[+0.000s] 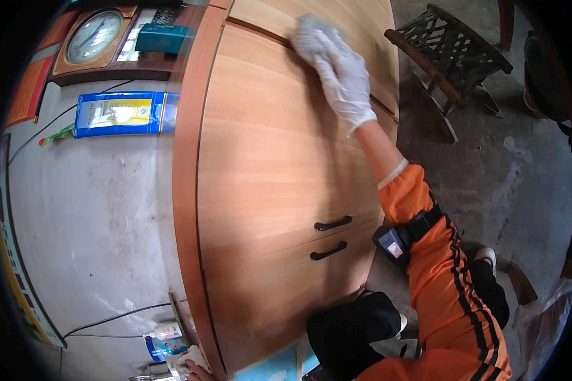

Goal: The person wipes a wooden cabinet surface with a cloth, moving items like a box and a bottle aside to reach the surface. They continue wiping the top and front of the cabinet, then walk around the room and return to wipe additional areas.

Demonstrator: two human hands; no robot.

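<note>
My right hand (345,81), in a thin white disposable glove, presses a bunched grey cloth (314,35) against the wooden cabinet front (267,157). The cloth and fingers are blurred. They lie across the seam between a large door panel and the panel beyond it. Two black bar handles (333,223) sit on adjoining panels, nearer to me. At the bottom edge, bare fingers (198,370), apparently my left hand, show beside a crumpled white thing (193,357) by the cabinet edge. Most of that hand is cut off, and its grip cannot be made out.
Along the cabinet's edge stand a blue-and-yellow tin (121,114), a teal box (159,39), a wooden-cased clock (95,37) and small containers (164,340). Black cables (109,316) run along the grey wall. A woven-seat stool (450,55) and a clear plastic bag (546,314) are on the right.
</note>
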